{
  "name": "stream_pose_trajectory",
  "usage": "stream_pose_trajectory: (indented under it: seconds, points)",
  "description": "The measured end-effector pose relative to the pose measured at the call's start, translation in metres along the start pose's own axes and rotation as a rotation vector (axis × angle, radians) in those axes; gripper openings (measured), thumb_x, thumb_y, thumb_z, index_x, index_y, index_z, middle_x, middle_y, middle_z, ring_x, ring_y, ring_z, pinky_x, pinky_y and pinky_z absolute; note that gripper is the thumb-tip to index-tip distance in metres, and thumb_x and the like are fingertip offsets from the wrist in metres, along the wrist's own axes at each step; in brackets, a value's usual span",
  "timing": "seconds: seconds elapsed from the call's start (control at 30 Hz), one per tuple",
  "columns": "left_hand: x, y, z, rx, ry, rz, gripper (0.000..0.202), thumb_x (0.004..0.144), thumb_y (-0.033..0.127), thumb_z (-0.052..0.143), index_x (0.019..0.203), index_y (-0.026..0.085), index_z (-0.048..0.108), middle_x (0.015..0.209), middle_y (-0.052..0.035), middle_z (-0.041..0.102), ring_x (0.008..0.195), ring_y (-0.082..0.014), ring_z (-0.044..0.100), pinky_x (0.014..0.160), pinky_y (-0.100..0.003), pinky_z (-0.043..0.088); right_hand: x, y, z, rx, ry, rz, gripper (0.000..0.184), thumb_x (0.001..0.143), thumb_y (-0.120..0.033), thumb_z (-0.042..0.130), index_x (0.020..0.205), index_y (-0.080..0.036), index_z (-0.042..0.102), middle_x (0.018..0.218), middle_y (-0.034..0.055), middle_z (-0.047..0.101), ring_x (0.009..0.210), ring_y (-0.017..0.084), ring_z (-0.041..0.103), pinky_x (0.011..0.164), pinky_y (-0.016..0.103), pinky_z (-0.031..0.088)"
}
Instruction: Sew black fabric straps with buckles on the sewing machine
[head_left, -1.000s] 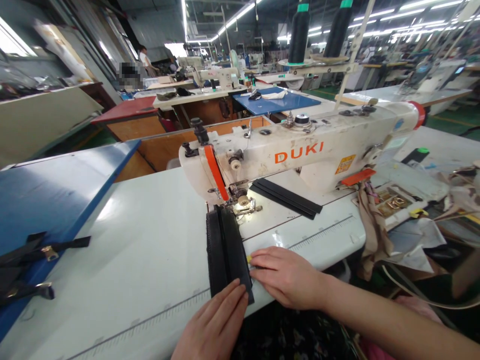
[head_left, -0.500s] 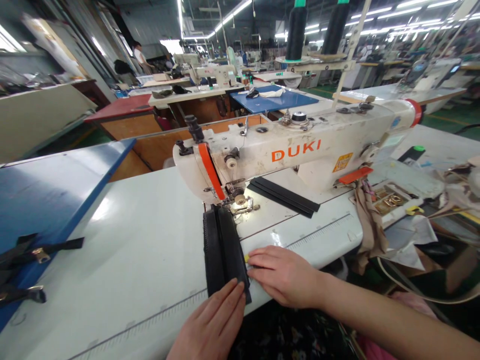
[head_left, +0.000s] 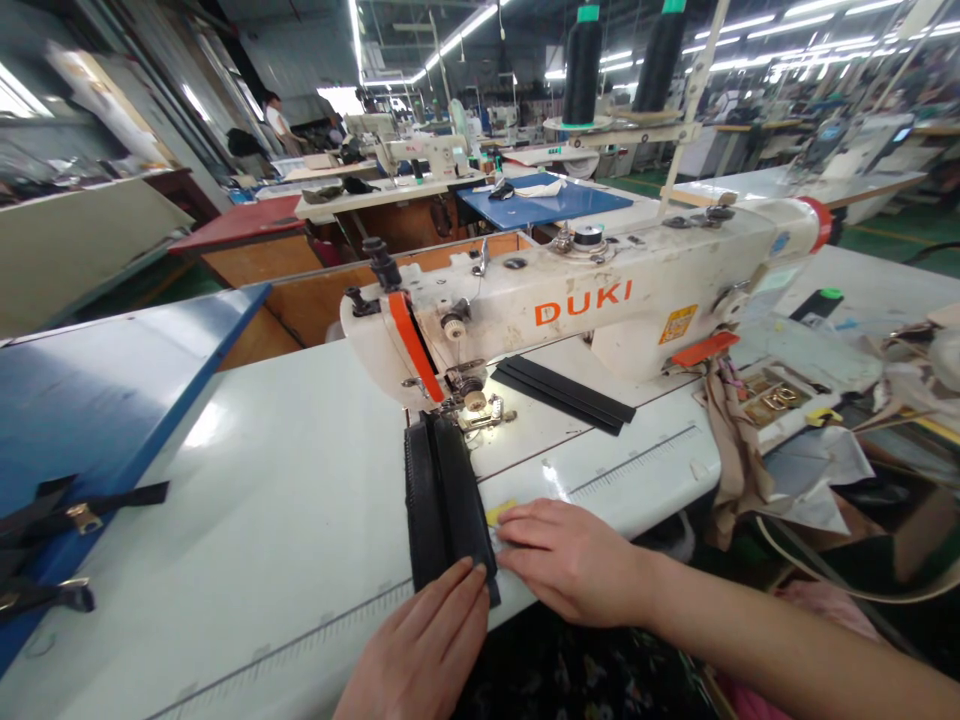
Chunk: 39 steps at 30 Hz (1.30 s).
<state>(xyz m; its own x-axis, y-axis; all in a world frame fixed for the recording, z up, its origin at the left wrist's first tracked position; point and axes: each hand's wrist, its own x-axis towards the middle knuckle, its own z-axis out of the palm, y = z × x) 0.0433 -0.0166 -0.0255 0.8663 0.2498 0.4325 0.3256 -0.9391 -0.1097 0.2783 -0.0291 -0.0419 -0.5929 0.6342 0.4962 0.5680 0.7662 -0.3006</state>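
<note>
A black strip-like piece, with a seam down its length and stitching along its left edge, lies under the needle area of the white sewing machine. My left hand rests on the near end of this piece with its fingers stretched out; its thumb is hidden. My right hand lies on the machine table just right of the piece, fingers extended and close together, fingertips by its edge. A yellow scrap or mark shows beside those fingertips. Several flat black strips lie on the machine bed under the arm.
A ruler scale runs along the front of the pale table. On a blue surface at left are black straps with metal fittings. A tray of metal rings and beige fabric sit at right. Thread cones stand behind.
My right hand has shifted slightly down, and more of the yellow scrap or mark shows. The left hand stays on the black piece. The view has moved slightly.
</note>
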Motion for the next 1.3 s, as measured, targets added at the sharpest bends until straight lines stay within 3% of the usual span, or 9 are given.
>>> stream_pose_trajectory:
  seconds: [0.9,1.07,1.3]
  points:
    - [0.020,0.003,-0.006,0.081,0.047,0.006,0.040,0.097,0.011,0.026,0.093,0.013,0.065,0.095,-0.0046,0.069,0.092,-0.0166,0.062,0.081,-0.027,0.050,0.004,0.001,0.003,-0.025,-0.019,-0.007,0.022,0.091,-0.020,0.043,0.099,-0.012,0.062,0.101,0.0095,0.063,0.098,0.019,0.055,0.094,0.033,0.046]
    - [0.014,0.003,-0.002,0.074,0.070,0.015,0.035,0.096,0.010,0.029,0.099,0.013,0.064,0.099,-0.0054,0.069,0.099,-0.0155,0.061,0.087,-0.025,0.048,0.004,0.002,0.006,-0.014,-0.036,0.005,0.023,0.091,-0.020,0.043,0.105,-0.012,0.060,0.099,0.0083,0.063,0.096,0.018,0.053,0.093,0.032,0.045]
    - [0.000,-0.001,0.014,-0.007,0.192,0.016,0.031,0.095,0.008,0.031,0.102,0.011,0.061,0.102,-0.0080,0.067,0.109,-0.0168,0.057,0.097,-0.027,0.045,0.008,-0.001,0.004,-0.002,-0.030,0.012,0.024,0.092,-0.022,0.043,0.107,-0.011,0.058,0.097,0.0069,0.063,0.093,0.017,0.052,0.092,0.030,0.044]
